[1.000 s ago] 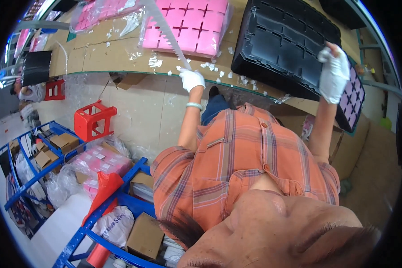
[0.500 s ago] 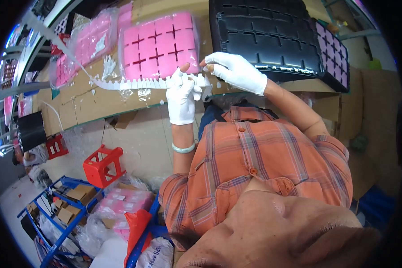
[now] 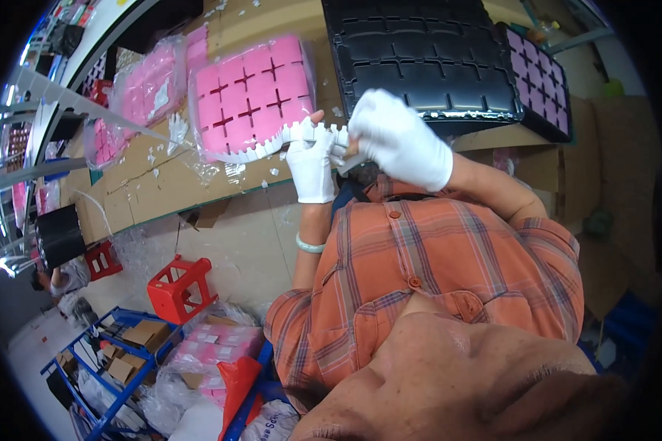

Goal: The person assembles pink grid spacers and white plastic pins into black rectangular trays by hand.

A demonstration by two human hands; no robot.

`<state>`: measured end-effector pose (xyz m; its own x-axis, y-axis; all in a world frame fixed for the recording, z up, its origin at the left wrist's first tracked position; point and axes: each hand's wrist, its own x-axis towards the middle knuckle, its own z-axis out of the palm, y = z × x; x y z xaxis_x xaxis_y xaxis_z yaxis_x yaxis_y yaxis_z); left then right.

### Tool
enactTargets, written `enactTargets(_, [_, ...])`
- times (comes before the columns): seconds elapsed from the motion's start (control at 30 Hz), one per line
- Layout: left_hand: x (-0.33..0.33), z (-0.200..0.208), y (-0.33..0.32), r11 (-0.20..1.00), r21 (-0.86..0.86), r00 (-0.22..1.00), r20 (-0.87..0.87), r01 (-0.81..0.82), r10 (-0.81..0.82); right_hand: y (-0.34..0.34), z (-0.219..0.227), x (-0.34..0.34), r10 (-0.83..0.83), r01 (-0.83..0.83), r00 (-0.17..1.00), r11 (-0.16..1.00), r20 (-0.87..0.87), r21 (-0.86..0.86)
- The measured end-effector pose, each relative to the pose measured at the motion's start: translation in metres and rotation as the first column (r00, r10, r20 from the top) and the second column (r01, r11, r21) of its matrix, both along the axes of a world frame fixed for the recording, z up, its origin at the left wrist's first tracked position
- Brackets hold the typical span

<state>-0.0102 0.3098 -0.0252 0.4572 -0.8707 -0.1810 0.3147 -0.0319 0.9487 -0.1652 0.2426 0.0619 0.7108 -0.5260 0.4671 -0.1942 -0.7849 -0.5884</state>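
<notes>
A long white strip [image 3: 261,151] with a row of notches curves along the near edge of the pink foam block. My left hand [image 3: 310,170], in a white glove with bare fingertips, is closed around the strip close to its right end. At that end is my right hand [image 3: 403,143], also gloved; its fingers are curled, slightly blurred, with the thumb against the strip. Part of the strip between the hands is hidden by the fingers. Just beyond my left hand lies the pink foam block [image 3: 254,92] with cross-shaped slits, in clear plastic wrap.
A black tray [image 3: 426,66] with cross-shaped slots stands far right of the cardboard-covered table [image 3: 169,176], beside a pink-faced black block [image 3: 541,84]. More wrapped pink foam [image 3: 148,77], a white glove [image 3: 177,131] and white scraps lie left. A red stool [image 3: 182,288] stands on the floor.
My right hand has gone from stretched fingers to curled ones at the strip's end. The strip now bends more, and its left end has swung in toward the pink block.
</notes>
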Motion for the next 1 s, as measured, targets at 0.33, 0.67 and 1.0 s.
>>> enactTargets(0.33, [0.021,-0.009,0.0,0.999,0.029,1.0,-0.009,-0.018,0.019,-0.082,-0.06,-0.002,-0.428,0.423,0.802,0.899,-0.416,-0.109])
enactTargets(0.67, [0.027,0.007,0.009,0.996,-0.05,0.994,0.068,-0.076,0.079,-0.057,-0.067,0.005,-0.509,0.353,0.779,0.839,-0.366,-0.414])
enactTargets(1.0, [0.065,-0.004,0.008,0.998,-0.055,0.923,-0.382,0.026,-0.045,-0.013,0.022,-0.019,0.241,0.0,0.767,0.926,-0.595,0.376])
